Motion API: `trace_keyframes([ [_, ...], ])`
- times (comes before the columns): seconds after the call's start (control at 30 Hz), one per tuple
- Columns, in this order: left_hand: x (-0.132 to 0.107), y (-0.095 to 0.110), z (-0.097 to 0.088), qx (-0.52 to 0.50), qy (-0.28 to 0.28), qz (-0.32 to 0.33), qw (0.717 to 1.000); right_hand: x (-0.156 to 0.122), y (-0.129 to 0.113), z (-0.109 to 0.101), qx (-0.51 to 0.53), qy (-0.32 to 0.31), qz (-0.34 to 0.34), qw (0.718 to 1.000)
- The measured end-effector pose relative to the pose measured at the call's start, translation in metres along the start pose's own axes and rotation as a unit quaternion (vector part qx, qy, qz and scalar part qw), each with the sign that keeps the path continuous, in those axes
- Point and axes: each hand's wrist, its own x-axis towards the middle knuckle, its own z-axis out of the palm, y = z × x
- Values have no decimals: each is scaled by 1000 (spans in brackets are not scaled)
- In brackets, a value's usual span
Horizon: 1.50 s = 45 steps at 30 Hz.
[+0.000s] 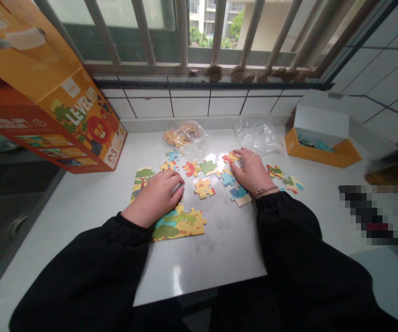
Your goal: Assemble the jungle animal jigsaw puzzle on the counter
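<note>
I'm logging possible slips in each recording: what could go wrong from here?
The left hand lies over part of the joined pieces, so a sideways drag might pull them apart. The right hand is among loose pieces; its sleeve could nudge some out of place.

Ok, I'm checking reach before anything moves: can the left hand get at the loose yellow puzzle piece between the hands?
Probably yes: the left hand is close beside the yellow puzzle piece, with only bare counter showing between them.
</note>
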Motion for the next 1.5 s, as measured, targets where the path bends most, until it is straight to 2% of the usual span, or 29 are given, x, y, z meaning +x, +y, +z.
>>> trace_keyframes([
  [0.17,0,-2,2,-3,5,0,1000,1,0,7,-19,-42,9,999],
  [0.4,1,0,0,3,0,3,1000,0,-1,2,-84,-21,60,994],
  [0.57,0,0,0,1,0,-1,1000,-1,2,4,-84,-3,77,993],
  [0.67,0,-1,2,0,0,-1,1000,-1,5,5,-66,8,66,996],
  [0.97,-1,0,0,-9,0,-4,1000,-1,16,-6,-53,-65,10,996],
  [1.13,0,3,-1,1,-5,-3,1000,-2,20,-11,-48,-55,25,997],
  [1.37,0,1,0,4,-2,7,1000,-3,1,-23,-37,-27,34,998],
  [1.5,-1,3,-1,8,-4,1,1000,-7,-19,-38,75,-10,85,994],
])
